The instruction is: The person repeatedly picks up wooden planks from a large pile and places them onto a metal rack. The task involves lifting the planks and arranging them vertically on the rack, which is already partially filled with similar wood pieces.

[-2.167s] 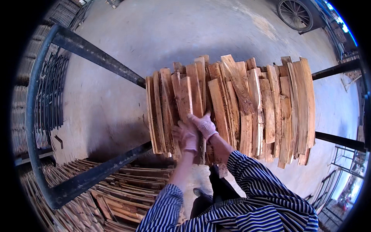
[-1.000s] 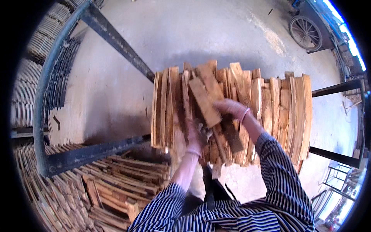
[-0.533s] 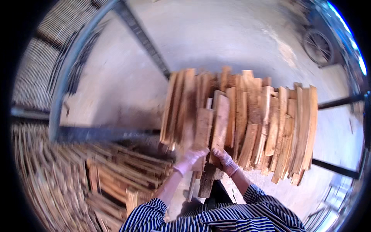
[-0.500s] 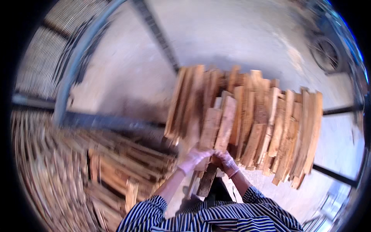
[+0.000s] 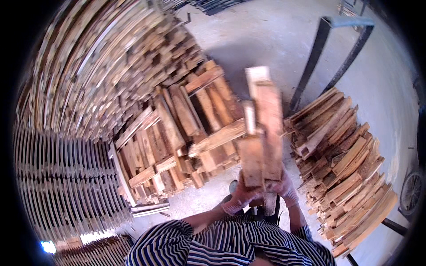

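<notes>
A bundle of rough wooden boards (image 5: 270, 113) is held out in front of me, lengthwise and slightly blurred. My left hand (image 5: 244, 190), in a pale glove, grips its near end from the left. On the other side my right hand (image 5: 286, 184), gloved too, closes round the same end. The boards differ in length, and one reaches down between my wrists. Just left of the bundle lies a stack of short planks (image 5: 173, 115), with a few boards laid crosswise on it. To the right stands another pile of boards (image 5: 344, 173).
Tall stacks of thin wood strips (image 5: 102, 66) fill the far left, and more racked strips (image 5: 66, 181) stand below them. A dark metal frame (image 5: 310, 62) rises behind the right pile. At the right rim is a spoked wheel (image 5: 412, 190). Concrete floor (image 5: 248, 31) lies beyond.
My view has swung left, so the board pile now sits at the right and the plank stack comes to the middle. The boards have left the pile, held in both hands.
</notes>
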`<state>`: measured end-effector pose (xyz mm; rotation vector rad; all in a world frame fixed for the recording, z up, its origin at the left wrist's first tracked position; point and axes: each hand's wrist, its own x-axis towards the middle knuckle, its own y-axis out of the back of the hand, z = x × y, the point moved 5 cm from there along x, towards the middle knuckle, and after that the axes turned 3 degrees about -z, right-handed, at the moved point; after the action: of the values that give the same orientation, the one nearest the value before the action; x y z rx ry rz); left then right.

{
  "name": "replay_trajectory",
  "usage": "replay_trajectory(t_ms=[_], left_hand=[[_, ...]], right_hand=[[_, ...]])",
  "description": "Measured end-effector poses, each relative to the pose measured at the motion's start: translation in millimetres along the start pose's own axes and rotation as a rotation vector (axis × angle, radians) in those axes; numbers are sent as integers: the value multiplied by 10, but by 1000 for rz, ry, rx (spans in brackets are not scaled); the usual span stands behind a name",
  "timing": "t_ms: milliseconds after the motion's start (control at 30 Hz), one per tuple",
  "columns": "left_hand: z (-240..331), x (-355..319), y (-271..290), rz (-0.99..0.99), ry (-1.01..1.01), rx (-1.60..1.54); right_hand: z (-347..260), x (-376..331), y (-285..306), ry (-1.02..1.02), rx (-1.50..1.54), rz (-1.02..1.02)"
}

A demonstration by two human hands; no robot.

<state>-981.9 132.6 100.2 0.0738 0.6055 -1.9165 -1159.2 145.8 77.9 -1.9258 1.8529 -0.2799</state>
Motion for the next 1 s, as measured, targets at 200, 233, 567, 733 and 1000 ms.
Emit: replay_trajectory(t_ms=[200,233,567,733,1000], left_hand=[[1094,-780,1900,578,-186,-9],[1623,-768,1899,489,-226,-104],[2315,-142,5154,581,0,378],[2387,-167,5549,935,152,910],[1393,372,1274,1489,-1055,3506]], right_hand=[[-186,1194,-2430,-333,-502,-237],[-136,1373,-2752,-270,-400,-252],[545,1767,-4493,-73,-854,-575],[760,874,-3472,-48,-803,-807],[1297,-586,292,-496,-293,636]])
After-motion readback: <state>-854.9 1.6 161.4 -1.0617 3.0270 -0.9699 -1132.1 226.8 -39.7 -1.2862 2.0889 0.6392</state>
